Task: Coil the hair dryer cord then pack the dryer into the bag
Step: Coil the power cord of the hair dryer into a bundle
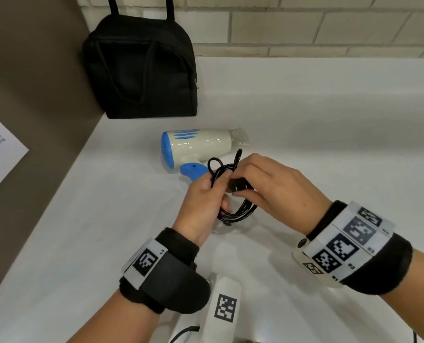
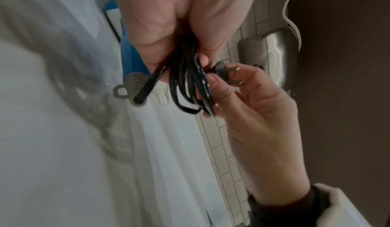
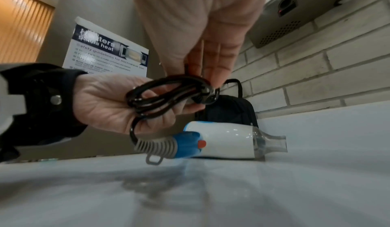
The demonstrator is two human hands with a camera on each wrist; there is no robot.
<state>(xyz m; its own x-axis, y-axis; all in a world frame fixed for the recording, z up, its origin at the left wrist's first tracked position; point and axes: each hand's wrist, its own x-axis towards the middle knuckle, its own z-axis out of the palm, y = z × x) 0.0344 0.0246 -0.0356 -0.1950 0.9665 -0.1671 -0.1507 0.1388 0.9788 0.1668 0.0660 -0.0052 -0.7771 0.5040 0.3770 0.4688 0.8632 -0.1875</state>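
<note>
The white-and-blue plastic hair dryer (image 1: pixel 196 144) lies lengthwise, clear nozzle pointing right, before the black fabric bag (image 1: pixel 141 68). Just in front of the dryer, the left hand (image 1: pixel 203 201) grips the coiled glossy black cord (image 1: pixel 233 214); the right hand (image 1: pixel 268 186) pinches its black two-pin plug (image 2: pixel 223 68).

Dryer (image 1: pixel 196 147) flat, cord (image 1: pixel 233 211) coiled, bag (image 1: pixel 141 68) upright.

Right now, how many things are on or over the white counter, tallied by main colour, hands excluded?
Black: 2, the bag and the coiled cord, held in the left hand and right hand.
White and blue: 1, the hair dryer.
Total: 3.
</note>
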